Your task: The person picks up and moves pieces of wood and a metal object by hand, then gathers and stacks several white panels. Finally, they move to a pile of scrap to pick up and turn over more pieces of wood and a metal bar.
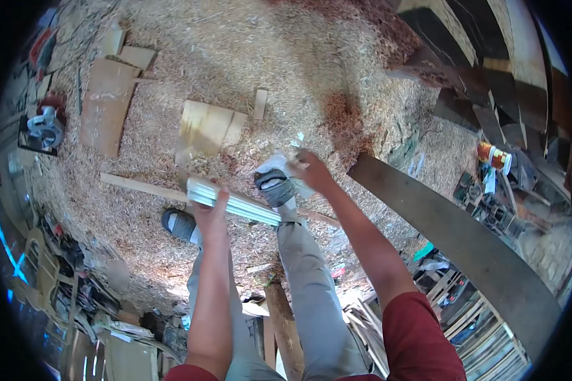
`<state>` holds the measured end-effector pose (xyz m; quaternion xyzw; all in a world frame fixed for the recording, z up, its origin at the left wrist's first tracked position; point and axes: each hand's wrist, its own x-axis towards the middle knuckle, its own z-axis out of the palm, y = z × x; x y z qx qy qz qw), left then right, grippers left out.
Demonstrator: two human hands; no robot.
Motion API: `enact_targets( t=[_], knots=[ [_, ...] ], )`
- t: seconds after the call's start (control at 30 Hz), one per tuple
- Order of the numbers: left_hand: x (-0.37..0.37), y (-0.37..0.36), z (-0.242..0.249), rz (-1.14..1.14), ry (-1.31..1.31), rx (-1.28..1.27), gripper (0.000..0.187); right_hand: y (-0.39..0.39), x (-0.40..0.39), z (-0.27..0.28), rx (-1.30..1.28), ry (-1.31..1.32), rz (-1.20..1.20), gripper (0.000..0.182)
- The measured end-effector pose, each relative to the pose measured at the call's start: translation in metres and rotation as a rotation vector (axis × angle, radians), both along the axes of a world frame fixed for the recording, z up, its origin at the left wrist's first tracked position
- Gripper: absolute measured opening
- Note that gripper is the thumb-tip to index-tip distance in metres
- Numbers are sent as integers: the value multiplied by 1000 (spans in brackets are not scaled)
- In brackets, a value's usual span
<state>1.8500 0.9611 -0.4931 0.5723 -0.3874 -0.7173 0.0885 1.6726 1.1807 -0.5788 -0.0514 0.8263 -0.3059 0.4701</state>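
Note:
My left hand (212, 213) is wrapped round a bundle of pale, ridged strips (235, 203), thumb lying over the near side. The bundle slants down to the right, its far end overlapping my right shin in this view. My right hand (313, 173) hovers above my sandalled right foot (274, 184), apart from the bundle. Its fingers look bent and are smeared by motion, so I cannot tell whether they hold anything. Beneath the bundle a long thin wooden strip (140, 187) lies on the floor, and my left foot (179, 224) stands just below it.
Wood shavings (235, 57) cover the ground. Flat wooden boards (108, 105) and a smaller panel (200, 127) lie ahead. A power saw (44, 130) sits at far left. On the right, a long dark board (451, 235) slants past my arm, near stacked timber (508, 76).

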Motion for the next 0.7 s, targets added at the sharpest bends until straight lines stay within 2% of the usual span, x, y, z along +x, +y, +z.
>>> enact_targets(
  t=[0.1, 0.17, 0.33, 0.43, 0.5, 0.57, 0.63, 0.7],
  knots=[
    [-2, -2, -7, 34, -63, -103, 70, 39, -57, -50, 331, 485, -3, 76],
    [-8, -3, -1, 85, -70, -174, 73, 67, -94, -92, 538, 842, 7, 81],
    [-15, -1, 3, 44, -108, -149, 76, 79, -191, -77, 495, 631, -104, 93],
    [-19, 0, 4, 68, -91, -115, 72, 79, -203, -75, 401, 471, -138, 95],
    [-21, 1, 1, 135, -22, -67, 68, 88, -206, -90, 375, 495, -175, 95],
    [-20, -3, -2, 147, -64, -59, 67, 89, -207, -100, 349, 505, -202, 94],
    [-23, -4, -3, 145, -98, -39, 66, 91, -212, -93, 595, 580, -115, 92],
    [-24, -4, -2, 146, -134, -82, 64, 94, -214, -89, 626, 564, -53, 90]
  ],
)
